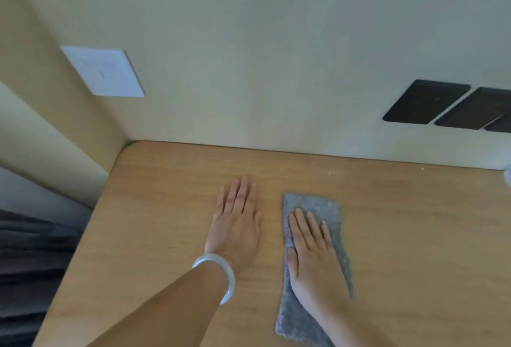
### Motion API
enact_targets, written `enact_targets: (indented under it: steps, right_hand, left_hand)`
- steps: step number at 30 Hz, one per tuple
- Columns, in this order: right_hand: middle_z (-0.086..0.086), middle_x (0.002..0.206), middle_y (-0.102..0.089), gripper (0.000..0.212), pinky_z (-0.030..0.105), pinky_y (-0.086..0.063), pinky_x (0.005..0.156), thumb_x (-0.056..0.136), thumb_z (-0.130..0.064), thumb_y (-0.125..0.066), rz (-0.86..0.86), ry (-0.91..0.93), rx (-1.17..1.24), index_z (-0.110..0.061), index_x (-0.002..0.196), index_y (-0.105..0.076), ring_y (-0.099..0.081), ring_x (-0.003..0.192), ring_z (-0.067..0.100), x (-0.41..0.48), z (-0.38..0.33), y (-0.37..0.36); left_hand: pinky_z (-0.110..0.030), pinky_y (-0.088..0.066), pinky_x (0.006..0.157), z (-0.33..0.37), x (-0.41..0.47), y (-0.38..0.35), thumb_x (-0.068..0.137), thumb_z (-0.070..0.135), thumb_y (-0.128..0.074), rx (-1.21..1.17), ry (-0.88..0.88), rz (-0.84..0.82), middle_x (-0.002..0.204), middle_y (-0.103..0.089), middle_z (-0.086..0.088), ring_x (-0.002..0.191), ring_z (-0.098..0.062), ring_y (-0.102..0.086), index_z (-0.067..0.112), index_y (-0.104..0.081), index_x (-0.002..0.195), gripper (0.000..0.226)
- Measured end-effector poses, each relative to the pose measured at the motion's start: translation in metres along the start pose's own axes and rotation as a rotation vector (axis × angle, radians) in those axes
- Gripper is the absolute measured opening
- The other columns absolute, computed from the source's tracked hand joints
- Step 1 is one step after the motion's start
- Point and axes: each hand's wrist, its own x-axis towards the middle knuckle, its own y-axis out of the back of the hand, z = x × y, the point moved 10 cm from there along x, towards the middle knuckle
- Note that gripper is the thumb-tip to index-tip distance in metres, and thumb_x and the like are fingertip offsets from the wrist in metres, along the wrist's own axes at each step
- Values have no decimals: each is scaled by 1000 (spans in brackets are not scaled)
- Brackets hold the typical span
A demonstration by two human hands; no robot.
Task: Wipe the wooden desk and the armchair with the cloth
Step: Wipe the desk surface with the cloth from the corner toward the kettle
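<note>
The cloth [327,204], one grey folded rectangle, lay flat on the wooden desk [414,236] toward 5 o'clock of the view; the right hand [312,252] pressed down on it with fingers straight and close together, gripping nothing; the left hand [237,222] rested palm-down on the bare wood at 9 o'clock of the cloth, just beside it and not touching it, fingers likewise straight and narrow; a pale bangle [221,272] circled the left wrist.

The likeliest slip, as a judgement, was the cloth sliding out from under the flat palm, since no finger curled over an edge to hold it; a hard push toward 12 o'clock could bunch its far end or drive the fingertips against the wall; a few pale specks [331,172] near the back edge at 12 o'clock could be swept into the seam between desk and wall and left there; the bangle might knock or scrape the wood if the left wrist dropped.

Counted: two hands; one cloth; one desk; one bangle; one white wall plate [103,71] at 10 o'clock; three dark wall plates [425,102] at 2 o'clock, the third cut by the frame; no armchair could be made out; a dark blurred mass [33,263] sat at 8 o'clock, unidentifiable.
</note>
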Motion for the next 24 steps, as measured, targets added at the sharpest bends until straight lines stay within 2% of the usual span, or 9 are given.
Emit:
enact_targets:
  steps: [3, 8, 11, 15, 17, 19, 22, 24]
  right_hand:
    - [-6, 162, -4, 56, 37, 2, 122, 101, -36, -12, -5, 185, 35, -20, 155, -9, 9, 148, 10, 51, -29, 6]
    - [-2, 161, -18, 53, 38, -7, 122, 102, -34, -21, -20, 301, 55, -19, 153, -21, -7, 149, 13, 125, -37, 14]
    - [3, 160, -22, 54, 37, -11, 122, 102, -36, -17, 54, 68, 48, -16, 152, -23, -15, 147, 16, 133, 44, 25]
    - [17, 156, -26, 58, 44, -13, 120, 101, -34, -22, 163, -498, 34, -3, 150, -24, -19, 146, 29, 74, 188, 41]
    - [19, 158, -20, 59, 47, -10, 120, 101, -32, -23, 167, -651, 78, 0, 151, -18, -14, 147, 32, 60, 188, 39]
    - [17, 160, -13, 61, 47, -6, 121, 101, -34, -19, 173, -581, 104, -1, 152, -12, -7, 148, 31, 69, 129, 34]
    - [11, 161, -14, 61, 46, -10, 121, 100, -36, -19, 158, -192, 107, -6, 153, -15, -6, 149, 26, 85, 2, 15]
    - [5, 162, -9, 59, 43, -8, 122, 102, -38, -16, 76, 61, 97, -11, 154, -12, 1, 150, 18, 83, -34, 9]
  left_hand:
    - [-40, 9, 120, 1, 1, 1, 96, 37, 3, 8, 13, -15, 161, 15, 0, 147, -15, 19, 16, 13, 151, 59]
    - [-38, 8, 121, -1, 0, 4, 95, 35, 4, 34, 30, 14, 162, 8, -1, 148, -13, 12, 12, 4, 154, 63]
    - [-37, 4, 121, -1, 0, 6, 96, 38, -1, 26, 23, 43, 162, 2, 2, 149, -12, 7, 14, -2, 154, 63]
    - [-39, -4, 120, -1, 1, 5, 97, 38, -6, 32, 39, 49, 162, -8, 0, 149, -13, -3, 13, -12, 154, 63]
    - [-40, -7, 119, 0, 2, 7, 97, 36, -11, 36, 44, 49, 161, -14, -1, 149, -15, -10, 11, -18, 153, 62]
    - [-40, -8, 119, 0, 1, 7, 97, 35, -14, 43, 47, 38, 160, -16, -2, 148, -16, -12, 9, -19, 153, 61]
    - [-40, -5, 121, 0, 1, 5, 97, 36, -7, 56, 43, 26, 162, -7, -2, 149, -16, -2, 11, -6, 153, 61]
    - [-40, -3, 122, 1, 0, 4, 97, 36, 0, 59, 35, 24, 162, 0, -1, 149, -14, 4, 14, 3, 152, 60]
